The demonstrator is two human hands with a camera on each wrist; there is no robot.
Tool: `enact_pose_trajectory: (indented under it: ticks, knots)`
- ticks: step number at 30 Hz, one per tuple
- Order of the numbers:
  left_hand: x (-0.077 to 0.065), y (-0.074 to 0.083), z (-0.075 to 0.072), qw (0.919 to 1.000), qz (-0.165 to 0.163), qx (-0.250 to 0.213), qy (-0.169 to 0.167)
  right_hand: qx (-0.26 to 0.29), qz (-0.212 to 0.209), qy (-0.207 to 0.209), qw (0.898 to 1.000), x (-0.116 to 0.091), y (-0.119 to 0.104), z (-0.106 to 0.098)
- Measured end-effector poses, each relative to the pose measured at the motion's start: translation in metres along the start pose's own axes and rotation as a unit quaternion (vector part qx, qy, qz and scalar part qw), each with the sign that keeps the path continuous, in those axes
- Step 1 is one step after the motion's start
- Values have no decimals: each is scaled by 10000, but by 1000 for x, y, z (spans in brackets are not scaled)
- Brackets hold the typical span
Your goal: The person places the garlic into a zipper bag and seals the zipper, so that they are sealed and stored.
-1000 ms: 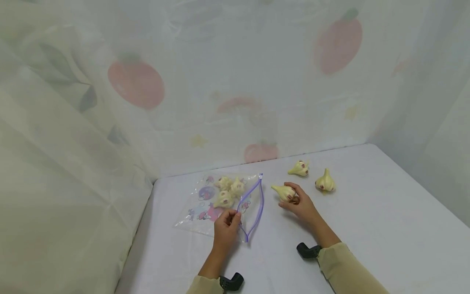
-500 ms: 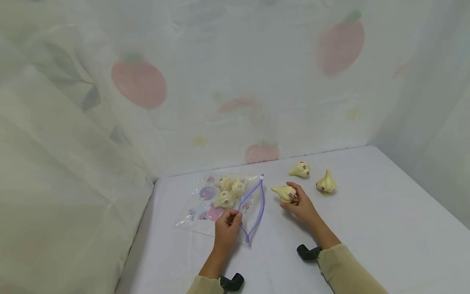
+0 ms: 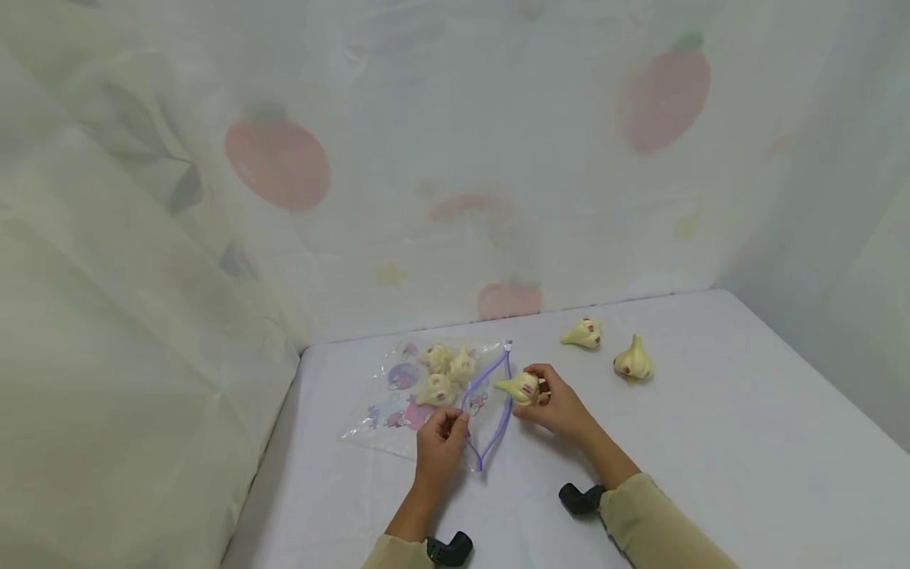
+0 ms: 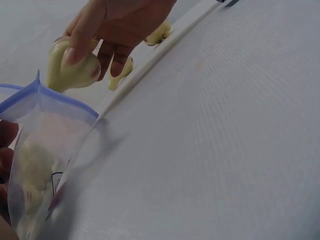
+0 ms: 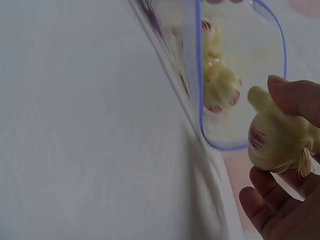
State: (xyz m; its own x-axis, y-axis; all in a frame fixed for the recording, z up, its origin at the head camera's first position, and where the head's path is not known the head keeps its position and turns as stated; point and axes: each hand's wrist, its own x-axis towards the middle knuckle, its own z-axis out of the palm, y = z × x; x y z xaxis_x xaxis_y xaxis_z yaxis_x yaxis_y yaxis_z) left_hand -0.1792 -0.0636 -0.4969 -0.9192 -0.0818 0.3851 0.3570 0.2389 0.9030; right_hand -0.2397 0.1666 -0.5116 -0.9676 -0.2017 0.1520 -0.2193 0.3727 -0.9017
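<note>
A clear zip bag [image 3: 389, 395] with printed cartoons lies on the table, its purple-edged mouth spread toward the right. Several garlic bulbs [image 3: 441, 389] are inside it. My left hand [image 3: 439, 446] pinches the near edge of the bag's mouth. Between the thumb and fingers of my right hand [image 3: 562, 407] is a garlic bulb [image 5: 280, 132], its stem pointing left at the bag's opening. In the right wrist view the held bulb is just outside the purple rim [image 5: 201, 100], with roots facing away from the bag.
Two more garlic bulbs lie toward the back right: one on its side [image 3: 583, 333], one upright [image 3: 634, 359]. The white table [image 3: 711, 442] meets a fruit-print curtain [image 3: 398, 197] behind and a draped cloth [image 3: 142, 356] at left.
My right hand has moved left with the garlic bulb, from beside the bag up to its mouth. The left hand keeps its hold on the bag's edge.
</note>
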Motion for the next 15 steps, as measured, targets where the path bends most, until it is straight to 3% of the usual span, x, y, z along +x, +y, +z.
enact_pose_trajectory:
  ticks: [8, 15]
  knots:
    - [0, -3, 0, 9999, 104, -33, 114, -954, -473, 84, 9943, 10, -14, 32]
    - [1, -5, 1, 9998, 182, -35, 112, -1117, -544, 99, 9922, 16, -16, 52]
